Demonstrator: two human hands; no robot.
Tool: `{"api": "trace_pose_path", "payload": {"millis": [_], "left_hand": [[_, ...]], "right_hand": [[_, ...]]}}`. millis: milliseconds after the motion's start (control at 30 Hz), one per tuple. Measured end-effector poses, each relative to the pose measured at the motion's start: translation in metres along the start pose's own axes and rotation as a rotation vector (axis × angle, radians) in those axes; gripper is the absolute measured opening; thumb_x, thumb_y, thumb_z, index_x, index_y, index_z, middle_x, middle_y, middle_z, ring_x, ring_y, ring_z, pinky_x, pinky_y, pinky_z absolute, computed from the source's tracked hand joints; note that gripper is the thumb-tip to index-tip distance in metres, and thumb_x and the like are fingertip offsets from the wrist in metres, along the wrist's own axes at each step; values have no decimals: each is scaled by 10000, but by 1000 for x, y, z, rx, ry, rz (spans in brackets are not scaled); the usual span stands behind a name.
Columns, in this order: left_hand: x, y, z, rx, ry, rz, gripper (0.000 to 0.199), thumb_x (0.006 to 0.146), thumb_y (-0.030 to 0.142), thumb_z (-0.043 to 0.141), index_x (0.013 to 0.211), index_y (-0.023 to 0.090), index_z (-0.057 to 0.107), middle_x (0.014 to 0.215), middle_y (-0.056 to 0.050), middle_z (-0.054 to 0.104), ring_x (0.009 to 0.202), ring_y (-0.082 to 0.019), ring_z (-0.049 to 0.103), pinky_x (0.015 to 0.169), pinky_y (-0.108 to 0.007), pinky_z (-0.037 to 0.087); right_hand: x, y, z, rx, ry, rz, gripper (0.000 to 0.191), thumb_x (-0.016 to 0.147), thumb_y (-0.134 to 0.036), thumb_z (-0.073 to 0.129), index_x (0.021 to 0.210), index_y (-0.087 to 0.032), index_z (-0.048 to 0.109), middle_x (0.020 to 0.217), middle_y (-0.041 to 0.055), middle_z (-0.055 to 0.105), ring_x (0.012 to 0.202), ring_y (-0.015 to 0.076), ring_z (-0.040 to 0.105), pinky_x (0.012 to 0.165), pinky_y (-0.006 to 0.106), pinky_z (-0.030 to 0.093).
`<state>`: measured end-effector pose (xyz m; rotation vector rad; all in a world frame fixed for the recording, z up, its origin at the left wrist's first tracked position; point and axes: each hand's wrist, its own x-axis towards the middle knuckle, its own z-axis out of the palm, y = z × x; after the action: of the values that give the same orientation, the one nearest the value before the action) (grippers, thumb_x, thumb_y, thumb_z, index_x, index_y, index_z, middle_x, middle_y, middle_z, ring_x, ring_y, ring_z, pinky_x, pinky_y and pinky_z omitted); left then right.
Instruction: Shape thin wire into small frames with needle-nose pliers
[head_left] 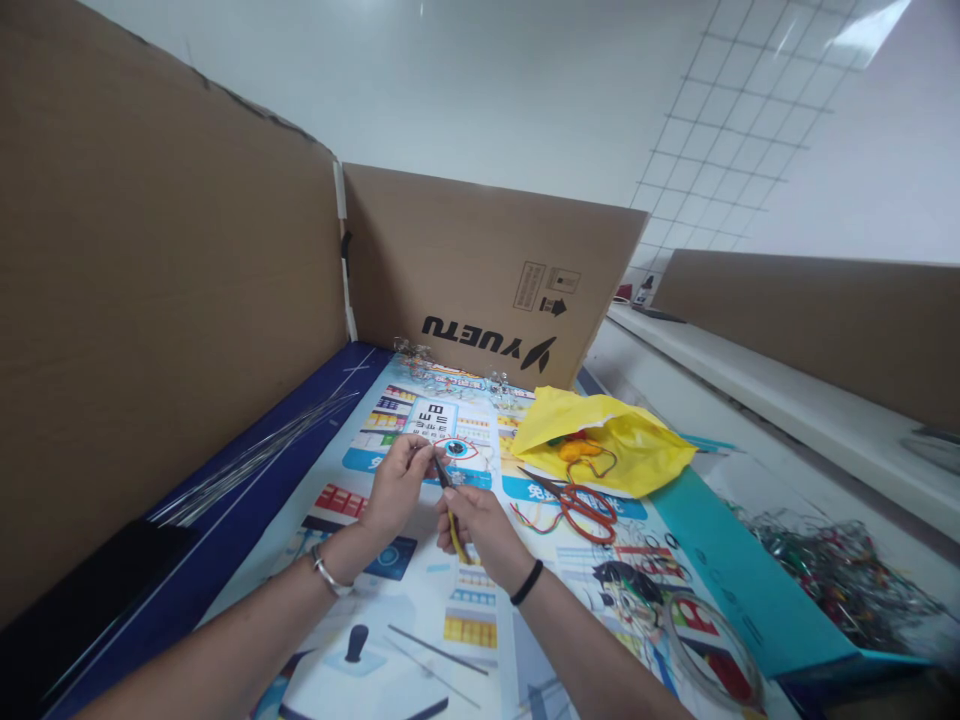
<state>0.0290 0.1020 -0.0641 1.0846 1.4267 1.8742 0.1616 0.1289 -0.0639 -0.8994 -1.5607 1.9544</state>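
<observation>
My right hand (pixel 484 520) is wrapped round a pair of pliers (pixel 457 540) with yellow handles and dark jaws pointing up and left. Close to the jaw tips, the thumb and fingers of my left hand (pixel 397 488) are pinched together. Whatever they hold is too small to make out. Both hands are above a printed sheet covering the table. Orange-handled scissors (pixel 589 512) lie right of my right hand, beside some coloured thread (pixel 536 522).
A yellow bag (pixel 652 445) with orange items inside lies behind the scissors. Thin metal wires (pixel 259 458) lie along the left. Tangled wire pieces (pixel 832 570) fill the right side near a turquoise box flap (pixel 739 565). Cardboard panels (pixel 465 260) stand at the back and left.
</observation>
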Motion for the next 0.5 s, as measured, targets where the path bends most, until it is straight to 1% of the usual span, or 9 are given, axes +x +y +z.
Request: {"api": "trace_pose_path", "payload": {"millis": [333,500], "left_hand": [[-2,1,0,-33,-13,-18,195,791,373,536,841,189,492,832,-38,672,775,-179,646,685,-315,512],[-1,2,0,1,-2,-13,175,779,359,550,812,194,499,806,-22,665,742,-164,634,663,-291,503]], "right_hand": [[2,3,0,-46,10,-21,461,638,-599,596,710,-149,531,552,-23,544,434,89,520,434,215,410],[4,5,1,-99,29,-69,423,679,-577,560,690,-156,513,519,-33,526,397,79,492,387,192,368]]}}
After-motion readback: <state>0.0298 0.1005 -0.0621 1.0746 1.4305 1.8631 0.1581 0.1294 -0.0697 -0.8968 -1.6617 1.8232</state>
